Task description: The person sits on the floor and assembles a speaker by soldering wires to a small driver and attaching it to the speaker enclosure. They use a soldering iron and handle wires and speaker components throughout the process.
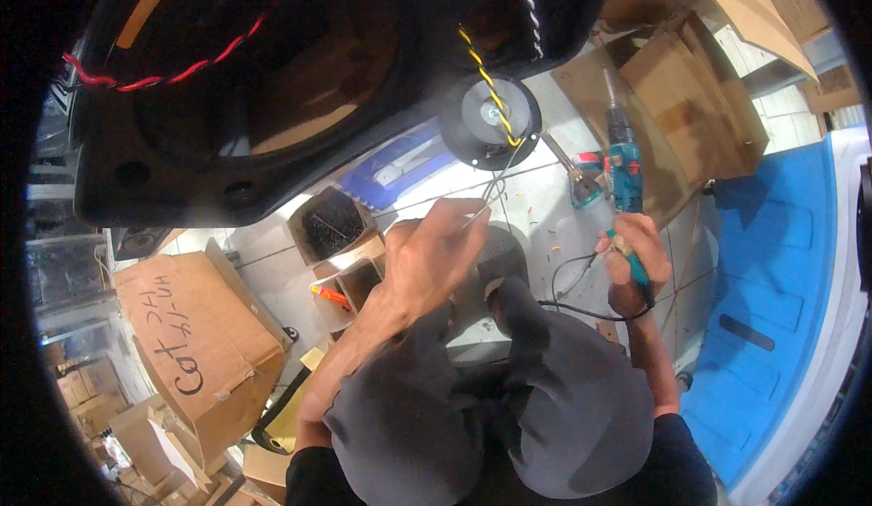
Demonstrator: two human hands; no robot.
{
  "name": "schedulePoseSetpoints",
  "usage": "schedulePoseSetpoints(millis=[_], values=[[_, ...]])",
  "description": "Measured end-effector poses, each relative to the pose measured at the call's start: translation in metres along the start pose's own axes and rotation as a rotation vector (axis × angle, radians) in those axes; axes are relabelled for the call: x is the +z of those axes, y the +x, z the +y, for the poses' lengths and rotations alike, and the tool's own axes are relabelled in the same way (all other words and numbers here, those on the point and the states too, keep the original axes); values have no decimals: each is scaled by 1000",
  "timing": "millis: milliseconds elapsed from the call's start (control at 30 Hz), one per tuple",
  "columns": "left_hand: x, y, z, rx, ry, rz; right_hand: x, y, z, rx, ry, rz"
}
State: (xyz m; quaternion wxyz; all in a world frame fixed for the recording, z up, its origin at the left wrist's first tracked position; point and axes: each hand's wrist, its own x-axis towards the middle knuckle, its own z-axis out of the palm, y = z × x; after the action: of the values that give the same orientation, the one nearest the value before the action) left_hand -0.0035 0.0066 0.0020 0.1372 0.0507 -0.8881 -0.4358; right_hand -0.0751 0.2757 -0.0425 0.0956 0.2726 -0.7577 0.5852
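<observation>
A round black speaker driver (470,117) lies magnet side up, with a twisted yellow-and-black wire (491,88) hanging down to its lower right edge. My right hand (638,265) is closed round the green handle of a soldering iron (567,160). The iron's metal barrel points up and left, its tip beside the driver's edge and the wire's end; whether they touch, I cannot tell. My left hand (434,256) pinches a thin silvery solder wire (495,190), which runs up to the same edge.
A large black speaker cabinet (109,156) overhangs the far side, with red-and-black wire (195,72). A teal drill (625,165) lies far right beside an open cardboard box (695,97). A blue tub (772,270) stands right, a carton (195,324) left, and a screw-filled box (334,224) nearer the middle.
</observation>
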Motion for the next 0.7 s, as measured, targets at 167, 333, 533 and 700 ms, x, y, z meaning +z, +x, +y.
schedulePoseSetpoints(millis=[167,333,533,700], values=[[1,-1,-1,0,23,11,-5,1,2,214,172,1],[2,-1,0,4,16,3,-7,5,11,328,233,-35],[2,-1,-1,5,6,12,-5,4,19,354,348,-19],[2,-1,-2,-21,2,-9,-4,4,24,392,393,-38]])
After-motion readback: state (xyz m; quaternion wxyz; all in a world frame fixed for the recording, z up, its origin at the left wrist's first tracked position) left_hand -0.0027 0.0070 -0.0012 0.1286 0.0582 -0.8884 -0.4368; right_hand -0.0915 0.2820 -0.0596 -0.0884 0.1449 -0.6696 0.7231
